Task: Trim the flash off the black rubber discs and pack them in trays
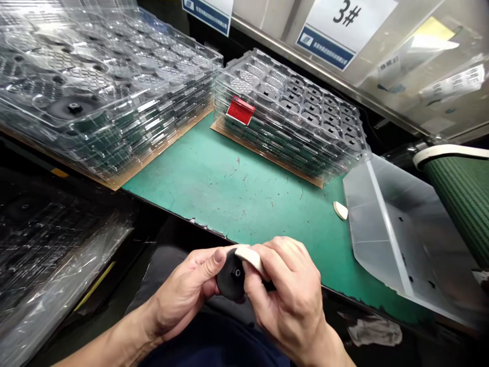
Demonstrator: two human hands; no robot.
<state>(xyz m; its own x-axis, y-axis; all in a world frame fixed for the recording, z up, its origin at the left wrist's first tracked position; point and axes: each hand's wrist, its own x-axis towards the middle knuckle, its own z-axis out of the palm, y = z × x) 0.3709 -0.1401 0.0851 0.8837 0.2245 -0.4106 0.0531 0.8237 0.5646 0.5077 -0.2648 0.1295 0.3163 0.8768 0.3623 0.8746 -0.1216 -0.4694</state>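
A black round plastic disc [230, 278] is held steady just off the edge of a green work mat [233, 204], gripped firmly between the thumb and fingers of the left hand [182, 290], while a curved cream pad [250, 257] is kept snug against its rim by the closely pinching right hand [290, 295].

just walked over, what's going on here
A person is working with both bare hands at a bench. Their left hand holds a round black part, while their right hand grips a curved white piece against its rim. Another white piece lies on the green work mat, beside a translucent plastic bin. Stacks of clear plastic trays sit behind.
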